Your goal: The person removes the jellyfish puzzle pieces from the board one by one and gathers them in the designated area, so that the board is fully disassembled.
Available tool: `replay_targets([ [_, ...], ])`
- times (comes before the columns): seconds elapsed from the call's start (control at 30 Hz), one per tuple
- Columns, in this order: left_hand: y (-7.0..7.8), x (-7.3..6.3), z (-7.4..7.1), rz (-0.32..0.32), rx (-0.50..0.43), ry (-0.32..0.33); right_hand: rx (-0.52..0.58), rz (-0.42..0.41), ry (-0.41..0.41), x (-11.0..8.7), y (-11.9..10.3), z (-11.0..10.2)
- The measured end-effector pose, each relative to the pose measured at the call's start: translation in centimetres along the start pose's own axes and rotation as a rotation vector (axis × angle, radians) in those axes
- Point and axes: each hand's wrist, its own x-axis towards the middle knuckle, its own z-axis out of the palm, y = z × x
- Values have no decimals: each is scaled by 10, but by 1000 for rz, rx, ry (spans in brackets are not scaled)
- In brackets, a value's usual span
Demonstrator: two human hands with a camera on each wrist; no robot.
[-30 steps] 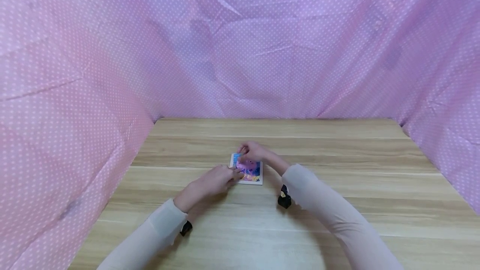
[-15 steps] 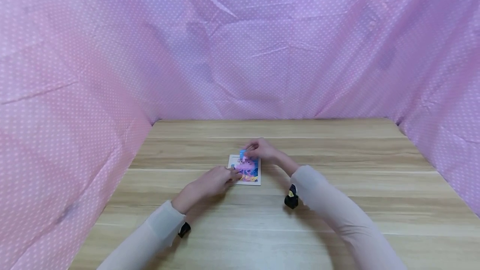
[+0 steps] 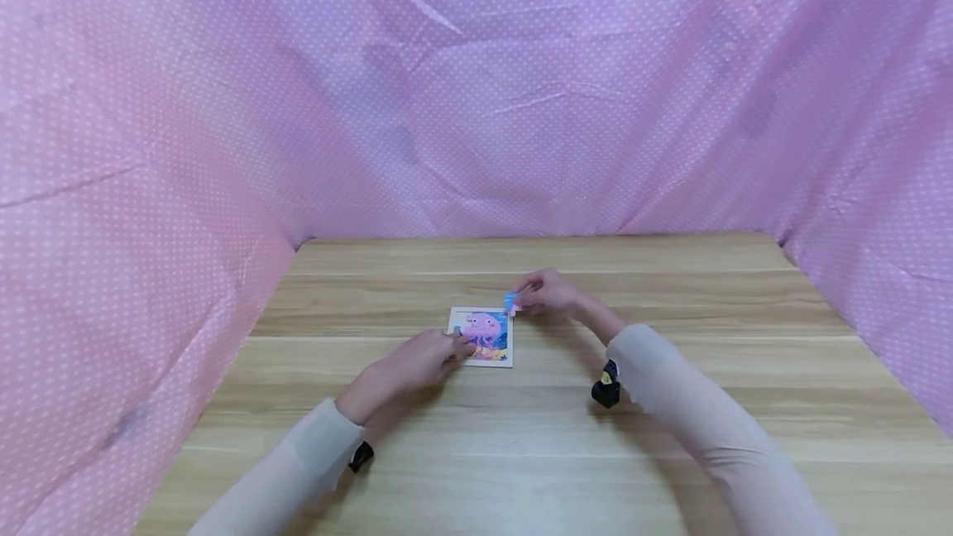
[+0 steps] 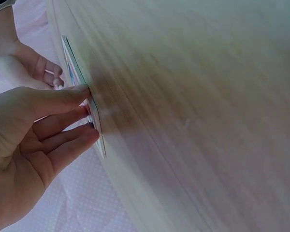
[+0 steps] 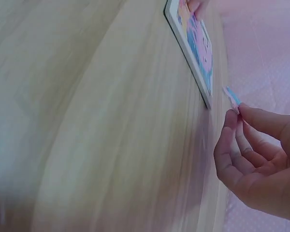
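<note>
Head view first: from where I stand, a small square picture board (image 3: 495,339) with a pale rim lies flat on the wood-grained surface (image 3: 521,453), a pink jellyfish printed across its middle with blue and yellow around it. Left hand (image 3: 424,357) has the near left part of it, thumb against the edge and bent fingers (image 4: 70,147) on the picture side, so they are closed onto the board. Over by the far right corner, the right hand (image 3: 549,291) pinches a little blue-and-pink piece (image 3: 510,303) between thumb and fingertips. The right wrist view shows that piece tilted and apart from the board, just beside its corner; the other fingers (image 5: 224,159) are curled loosely beneath. Both arms wear pale sleeves (image 3: 685,404), and a small black device (image 3: 606,387) sits below the right cuff. Behind and to the sides hangs wrinkled pink cloth (image 3: 476,106) dotted with white, reaching down to the surface's far edge.
</note>
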Motion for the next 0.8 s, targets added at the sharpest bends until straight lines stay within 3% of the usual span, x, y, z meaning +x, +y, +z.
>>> replay_targets([
  [0.2,2,0,1,-7,-12,5,-42,8,-13,-13,5,-14],
  [0.57,3,-2,0,56,-5,31,-31,23,5,-24,21,-24],
  [0.67,2,-2,1,67,-4,38,-111,-12,37,-24,22,-23],
  [0.8,1,-2,3,59,-2,36,-310,-88,98,-24,21,-20],
])
